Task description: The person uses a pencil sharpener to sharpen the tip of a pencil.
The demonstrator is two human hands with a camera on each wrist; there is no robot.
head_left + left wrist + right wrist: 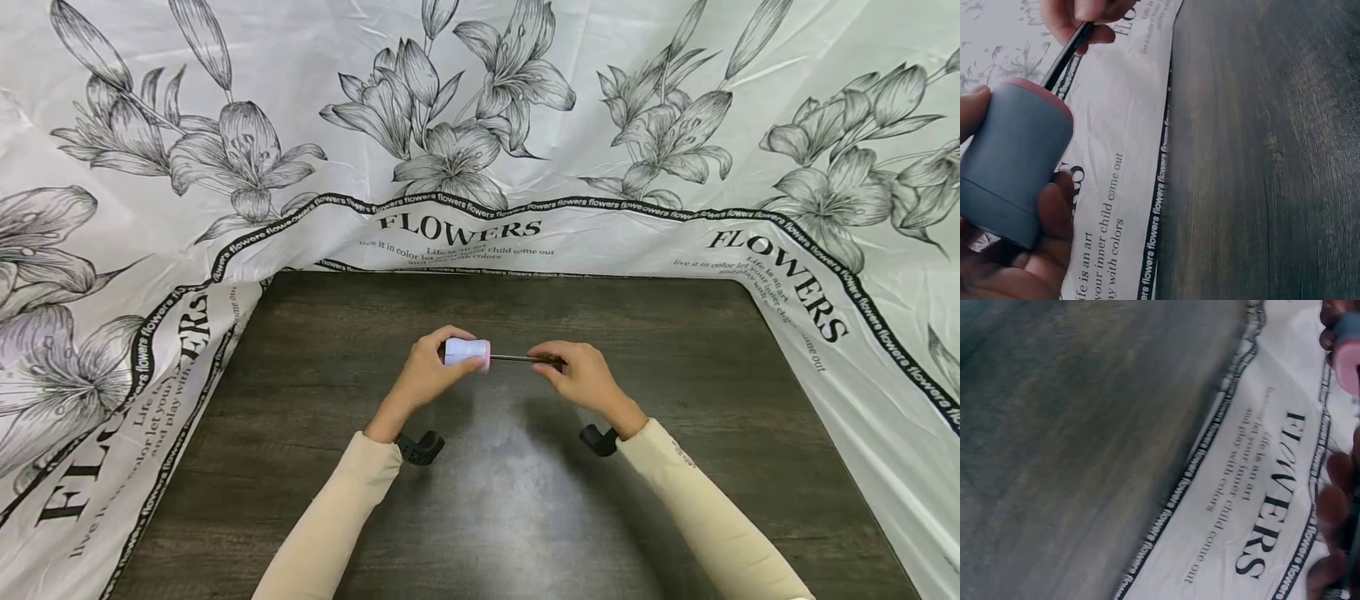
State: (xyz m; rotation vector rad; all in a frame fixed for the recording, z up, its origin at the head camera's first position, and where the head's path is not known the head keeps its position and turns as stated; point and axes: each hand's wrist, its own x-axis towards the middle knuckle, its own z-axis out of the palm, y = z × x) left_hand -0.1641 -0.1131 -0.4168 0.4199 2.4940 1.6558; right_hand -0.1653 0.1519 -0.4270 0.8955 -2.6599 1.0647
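My left hand (429,372) grips a light-blue pencil sharpener (467,353) with a pink end, held sideways over the table. From that pink end a slim dark pencil (512,358) runs across to my right hand (583,377), which pinches its far part between thumb and fingers. In the left wrist view the sharpener (1019,147) shows a seam near its base, and the pencil (1065,59) meets the pink face. The pencil's tip is hidden there. Only part of the pink-faced sharpener (1349,359) shows at the right wrist view's edge, above my blurred right fingers (1333,503).
Under both hands lies a dark wood-grain table (495,517). White cloth (622,242) printed with flowers and lettering hangs behind it and along both sides. Black wrist mounts (422,448) sit below each wrist, and light sleeves cover both forearms.
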